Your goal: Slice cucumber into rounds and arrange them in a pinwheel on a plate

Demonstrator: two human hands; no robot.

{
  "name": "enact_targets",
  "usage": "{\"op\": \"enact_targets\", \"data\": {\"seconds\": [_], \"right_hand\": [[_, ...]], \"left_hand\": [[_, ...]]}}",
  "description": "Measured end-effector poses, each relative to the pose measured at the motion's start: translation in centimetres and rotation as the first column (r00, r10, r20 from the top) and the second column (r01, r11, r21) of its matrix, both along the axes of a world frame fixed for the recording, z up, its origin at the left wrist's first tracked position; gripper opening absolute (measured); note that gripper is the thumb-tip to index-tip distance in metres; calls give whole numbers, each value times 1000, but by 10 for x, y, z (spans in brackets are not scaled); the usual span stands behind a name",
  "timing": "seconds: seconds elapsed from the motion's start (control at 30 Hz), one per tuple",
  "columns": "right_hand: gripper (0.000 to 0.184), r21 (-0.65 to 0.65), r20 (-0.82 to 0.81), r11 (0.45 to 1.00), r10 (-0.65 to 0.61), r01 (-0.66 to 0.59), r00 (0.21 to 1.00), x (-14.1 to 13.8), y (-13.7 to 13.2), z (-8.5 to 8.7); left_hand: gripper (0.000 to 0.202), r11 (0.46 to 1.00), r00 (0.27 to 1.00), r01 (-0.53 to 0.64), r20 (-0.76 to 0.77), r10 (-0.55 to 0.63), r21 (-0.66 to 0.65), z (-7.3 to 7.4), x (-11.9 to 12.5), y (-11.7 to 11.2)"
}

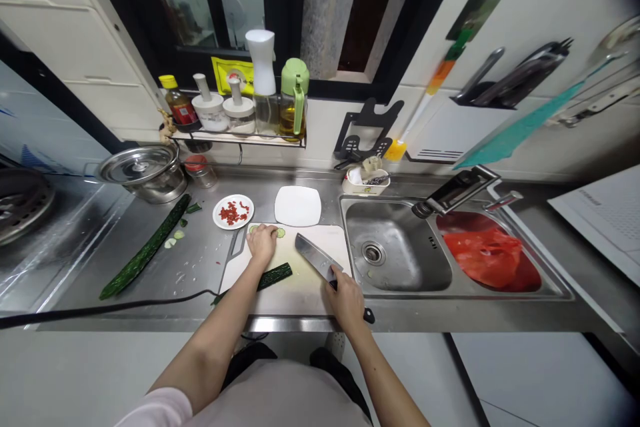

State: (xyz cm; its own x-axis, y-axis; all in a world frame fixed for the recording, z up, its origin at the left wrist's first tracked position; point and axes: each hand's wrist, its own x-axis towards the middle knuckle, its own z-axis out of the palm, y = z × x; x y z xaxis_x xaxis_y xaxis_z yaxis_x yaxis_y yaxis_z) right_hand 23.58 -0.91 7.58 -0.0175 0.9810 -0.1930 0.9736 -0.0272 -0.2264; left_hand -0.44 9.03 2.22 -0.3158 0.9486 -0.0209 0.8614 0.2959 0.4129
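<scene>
A white cutting board (300, 280) lies on the steel counter in front of me. My right hand (345, 300) is closed round the handle of a kitchen knife (316, 257), its blade resting flat-angled above the board. My left hand (262, 242) sits at the board's far left corner, fingers curled over pale cucumber slices (281, 233). A dark green cucumber piece (273, 275) lies on the board beside my left forearm. A whole long cucumber (145, 250) rests on the counter to the left.
A small plate of chopped red chilli (233, 211) and an empty white square plate (298, 205) stand behind the board. The sink (395, 250) is to the right, with a red basin (487, 257). A lidded pot (143, 170) and condiment shelf (240, 137) stand behind; a black cable (100, 309) crosses the front.
</scene>
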Motion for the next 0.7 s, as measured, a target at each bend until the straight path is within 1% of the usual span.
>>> {"op": "enact_targets", "data": {"seconds": [0.1, 0.2, 0.27, 0.37, 0.43, 0.53, 0.7], "right_hand": [[45, -8, -16, 1000, -4, 4, 1000, -1, 2, 1], [45, -21, -43, 1000, -14, 13, 999, -3, 2, 1], [44, -35, -63, 999, -31, 29, 998, -5, 2, 2], [42, -64, -94, 997, -59, 53, 994, -7, 2, 4], [39, -101, -106, 993, -74, 64, 992, -8, 3, 6], [37, -161, -100, 984, -88, 71, 991, -11, 6, 7], [37, -194, -109, 980, -61, 39, 992, -17, 10, 8]], "left_hand": [[26, 1000, 1000, -5, 10, 5, 2, 1, 1, 1], [26, 999, 999, -40, 35, 39, 11, 5, -1, -1], [26, 997, 996, -67, 59, 66, 29, 9, -4, -6], [26, 995, 993, -74, 94, 67, 64, 14, -11, -18], [26, 996, 992, -46, 117, 37, 81, 16, -15, -29], [25, 994, 987, 28, 153, -43, 102, 15, -19, -46], [24, 973, 969, 175, 149, -197, 150, 15, -13, -75]]}}
